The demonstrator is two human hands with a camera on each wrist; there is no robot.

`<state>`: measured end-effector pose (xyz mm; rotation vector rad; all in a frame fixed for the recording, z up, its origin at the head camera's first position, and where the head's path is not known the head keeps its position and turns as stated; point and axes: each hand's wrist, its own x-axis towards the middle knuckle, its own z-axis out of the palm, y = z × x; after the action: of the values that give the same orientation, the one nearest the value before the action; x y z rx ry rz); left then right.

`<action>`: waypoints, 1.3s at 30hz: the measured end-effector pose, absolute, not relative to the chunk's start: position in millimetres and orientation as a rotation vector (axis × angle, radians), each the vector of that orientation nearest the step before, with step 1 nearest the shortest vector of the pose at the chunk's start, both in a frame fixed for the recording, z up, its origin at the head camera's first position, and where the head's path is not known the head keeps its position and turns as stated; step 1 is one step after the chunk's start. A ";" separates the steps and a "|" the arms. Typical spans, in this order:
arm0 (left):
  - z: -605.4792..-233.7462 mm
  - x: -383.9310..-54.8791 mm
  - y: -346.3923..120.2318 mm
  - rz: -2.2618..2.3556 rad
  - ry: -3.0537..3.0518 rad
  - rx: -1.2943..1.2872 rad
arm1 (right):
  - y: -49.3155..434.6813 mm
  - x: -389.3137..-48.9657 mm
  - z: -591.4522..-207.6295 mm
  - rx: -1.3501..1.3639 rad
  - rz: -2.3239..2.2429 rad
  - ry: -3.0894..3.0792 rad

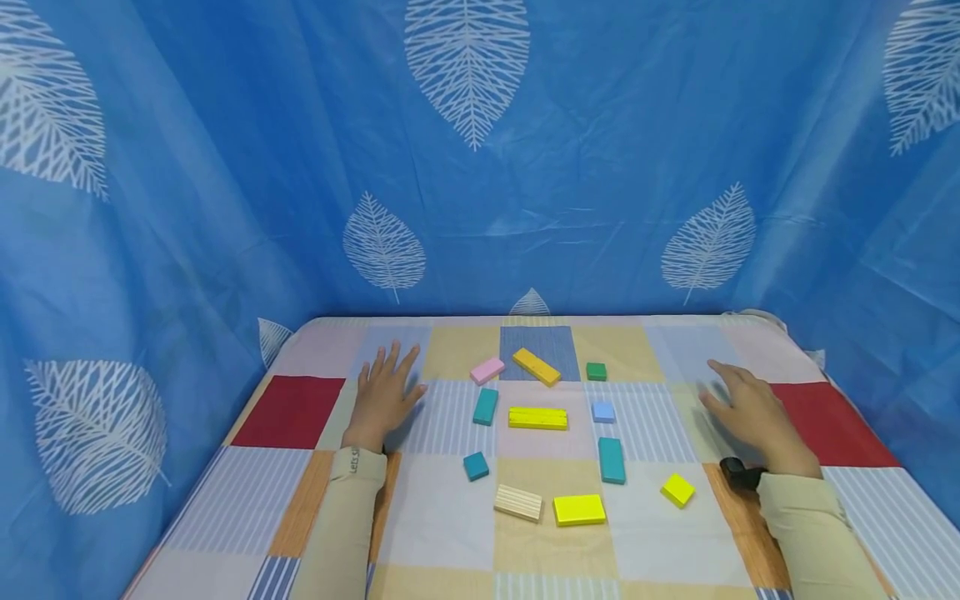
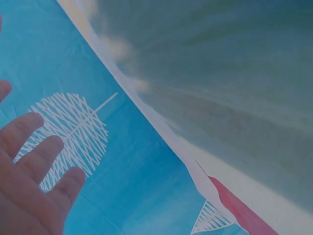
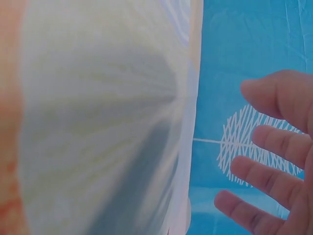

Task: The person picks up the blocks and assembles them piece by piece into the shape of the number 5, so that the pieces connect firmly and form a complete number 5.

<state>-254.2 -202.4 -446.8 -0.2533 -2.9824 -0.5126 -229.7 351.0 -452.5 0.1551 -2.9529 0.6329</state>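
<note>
My left hand (image 1: 381,403) is spread over the cloth to the left of the blocks and holds nothing. My right hand (image 1: 757,417), also empty with its fingers apart, is on the other side. Nearest the left hand are a teal block (image 1: 486,407), a pink block (image 1: 487,371) and a small blue-teal block (image 1: 476,466). Toward the right hand lie a light blue block (image 1: 603,412), a green block (image 1: 596,372), a long teal block (image 1: 611,461) and a small yellow block (image 1: 678,490). In the wrist views only fingers show, against the curtain.
Between the hands lie an orange block (image 1: 536,367), a long yellow block (image 1: 537,418), a ribbed wooden block (image 1: 518,503) and a bright yellow block (image 1: 579,510). A patchwork cloth (image 1: 442,517) covers the table. A blue leaf-patterned curtain (image 1: 570,208) stands behind and on both sides.
</note>
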 end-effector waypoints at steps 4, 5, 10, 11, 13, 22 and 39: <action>-447.3 -253.9 -203.7 -0.523 -2.990 -0.249 | 348.5 -230.7 -452.9 0.192 0.667 -2.943; -447.9 -254.1 -204.1 -0.528 -2.990 -0.251 | 347.6 -230.7 -453.0 0.203 0.673 -2.941; -450.0 -254.3 -205.1 -0.584 -2.994 -0.265 | 342.5 -230.3 -454.0 0.252 0.709 -2.919; -450.1 -254.2 -205.2 -0.592 -2.997 -0.268 | 341.6 -230.4 -453.9 0.256 0.716 -2.919; -449.9 -254.2 -205.1 -0.596 -2.999 -0.282 | 340.5 -231.0 -454.1 0.265 0.725 -2.925; -447.6 -260.0 -204.7 -0.636 -3.013 -0.386 | 335.1 -240.2 -454.2 0.371 0.767 -2.942; -440.5 -287.7 -189.2 -0.765 -3.121 -0.559 | 319.3 -250.6 -450.6 0.433 0.910 -2.968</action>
<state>-287.7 -189.2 -440.5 -0.5586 -3.1214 -0.7648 -250.6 319.3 -450.6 0.4335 -2.9683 0.9104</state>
